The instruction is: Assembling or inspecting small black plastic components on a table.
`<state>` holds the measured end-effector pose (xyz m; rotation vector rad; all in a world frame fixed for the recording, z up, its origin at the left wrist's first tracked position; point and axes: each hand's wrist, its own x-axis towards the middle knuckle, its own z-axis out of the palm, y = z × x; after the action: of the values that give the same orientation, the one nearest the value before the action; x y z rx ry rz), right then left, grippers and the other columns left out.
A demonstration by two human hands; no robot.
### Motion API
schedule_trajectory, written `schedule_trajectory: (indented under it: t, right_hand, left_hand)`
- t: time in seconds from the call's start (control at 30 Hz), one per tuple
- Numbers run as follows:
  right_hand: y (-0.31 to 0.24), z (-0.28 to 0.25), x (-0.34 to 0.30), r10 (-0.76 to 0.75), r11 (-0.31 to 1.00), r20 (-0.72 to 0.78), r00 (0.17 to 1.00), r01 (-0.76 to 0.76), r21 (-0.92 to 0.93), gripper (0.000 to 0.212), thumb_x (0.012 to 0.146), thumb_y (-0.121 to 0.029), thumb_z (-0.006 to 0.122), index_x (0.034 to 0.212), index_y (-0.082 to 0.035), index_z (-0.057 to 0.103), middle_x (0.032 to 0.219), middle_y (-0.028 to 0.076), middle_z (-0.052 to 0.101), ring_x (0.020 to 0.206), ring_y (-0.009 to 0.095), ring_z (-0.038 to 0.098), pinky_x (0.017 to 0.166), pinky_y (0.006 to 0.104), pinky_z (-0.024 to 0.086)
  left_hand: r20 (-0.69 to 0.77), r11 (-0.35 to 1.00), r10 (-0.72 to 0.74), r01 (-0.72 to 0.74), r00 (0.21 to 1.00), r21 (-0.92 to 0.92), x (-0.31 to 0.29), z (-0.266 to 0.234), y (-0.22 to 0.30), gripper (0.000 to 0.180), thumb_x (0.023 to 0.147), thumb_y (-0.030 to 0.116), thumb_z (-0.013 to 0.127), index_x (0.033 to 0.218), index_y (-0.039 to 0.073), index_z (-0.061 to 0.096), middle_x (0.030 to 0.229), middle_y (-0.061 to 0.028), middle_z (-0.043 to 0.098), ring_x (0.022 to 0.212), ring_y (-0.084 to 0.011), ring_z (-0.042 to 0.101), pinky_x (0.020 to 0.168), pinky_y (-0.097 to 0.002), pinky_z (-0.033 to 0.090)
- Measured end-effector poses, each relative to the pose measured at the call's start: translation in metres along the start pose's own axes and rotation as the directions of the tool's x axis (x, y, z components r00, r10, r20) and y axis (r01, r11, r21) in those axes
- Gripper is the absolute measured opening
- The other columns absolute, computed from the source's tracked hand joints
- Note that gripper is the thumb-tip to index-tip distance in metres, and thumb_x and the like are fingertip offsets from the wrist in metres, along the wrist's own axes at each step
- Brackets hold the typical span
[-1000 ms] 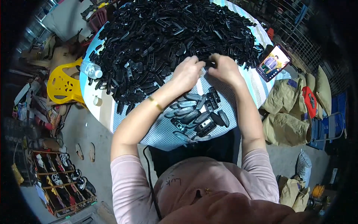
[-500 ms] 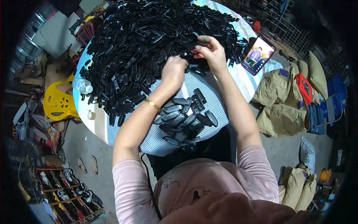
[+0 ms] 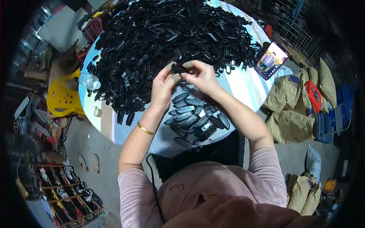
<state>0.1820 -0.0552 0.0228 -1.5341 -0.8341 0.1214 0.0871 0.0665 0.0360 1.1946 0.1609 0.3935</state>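
Fingers of my left hand (image 3: 162, 86) and my right hand (image 3: 202, 77) meet around a small black plastic part (image 3: 177, 69) at the near edge of a big heap. Both hands pinch it; my fingers cover much of its shape. The heap of black plastic parts (image 3: 152, 41) spreads over the far side of the round table (image 3: 241, 85). Between my forearms, close to the table's near edge, lies a smaller group of dark, rounded oblong pieces (image 3: 190, 116), some showing slotted undersides.
A clear bottle (image 3: 89, 81) and a small cup (image 3: 97, 112) stand at the table's left. On the right a phone (image 3: 270, 60) leans upright with its screen lit. A yellow chair (image 3: 62, 97), brown sacks (image 3: 292, 125) and a shoe rack (image 3: 66, 193) surround the table.
My hands have come together over the heap's near edge. The left hand opened out from a fist to a pinch, and the right moved left and nearer. The view shifted slightly.
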Motion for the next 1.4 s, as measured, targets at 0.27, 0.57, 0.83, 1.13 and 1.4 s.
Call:
schedule_trajectory:
  t: [0.27,0.57,0.83,1.13,1.4]
  right_hand:
    - [-0.010,-0.001,-0.006,-0.066,0.998,0.035,0.997,0.066,0.006,0.024,0.073,-0.006,0.070,0.095,0.001,0.061,0.083,0.002,0.062,0.071,0.006,0.058,0.061,0.0187,0.048]
    - [-0.014,0.003,-0.010,-0.438,0.804,0.035,0.898,0.409,-0.431,0.027,0.066,-0.008,0.074,0.087,0.002,0.061,0.085,0.010,0.062,0.066,0.016,0.061,0.056,0.0226,0.048]
    - [-0.014,-0.004,-0.005,0.131,0.985,0.357,0.925,-0.162,0.060,0.034,0.075,-0.027,0.071,0.093,0.001,0.062,0.070,0.001,0.059,0.069,0.006,0.052,0.056,0.0246,0.042]
    - [-0.017,-0.011,-0.005,-0.081,0.962,0.309,0.948,0.156,-0.224,0.033,0.072,-0.028,0.071,0.090,-0.001,0.064,0.070,0.016,0.062,0.062,0.029,0.061,0.057,0.0352,0.045]
    - [-0.006,-0.084,0.018,0.158,0.652,0.212,0.964,0.059,-0.756,0.032,0.066,-0.022,0.071,0.091,-0.003,0.065,0.086,0.013,0.065,0.075,0.026,0.062,0.067,0.0342,0.049]
  left_hand:
    - [0.046,0.918,0.207,-0.210,0.977,0.337,0.001,-0.010,-0.002,0.030,0.083,0.002,0.059,0.113,-0.001,0.057,0.098,-0.0033,0.061,0.083,-0.0064,0.055,0.075,-0.0199,0.045]
    - [-0.022,0.984,0.110,-0.105,0.994,0.145,-0.005,0.000,0.001,0.031,0.085,0.003,0.056,0.116,-0.003,0.054,0.108,-0.0081,0.060,0.096,-0.0113,0.056,0.087,-0.0235,0.042]
    - [0.137,0.962,0.091,-0.123,0.986,0.245,-0.003,-0.009,0.015,0.027,0.085,0.005,0.054,0.111,-0.004,0.058,0.105,-0.0096,0.062,0.096,-0.0158,0.058,0.087,-0.0277,0.044]
    - [0.195,0.916,0.117,-0.181,0.974,0.357,-0.006,-0.006,0.023,0.024,0.082,0.000,0.055,0.105,-0.004,0.061,0.097,-0.0072,0.064,0.087,-0.0106,0.058,0.078,-0.0231,0.046]
    - [0.512,0.748,-0.360,-0.087,0.780,0.658,-0.021,0.016,0.031,0.035,0.076,0.008,0.063,0.110,0.000,0.060,0.091,-0.0065,0.065,0.084,-0.0078,0.059,0.076,-0.0241,0.047]
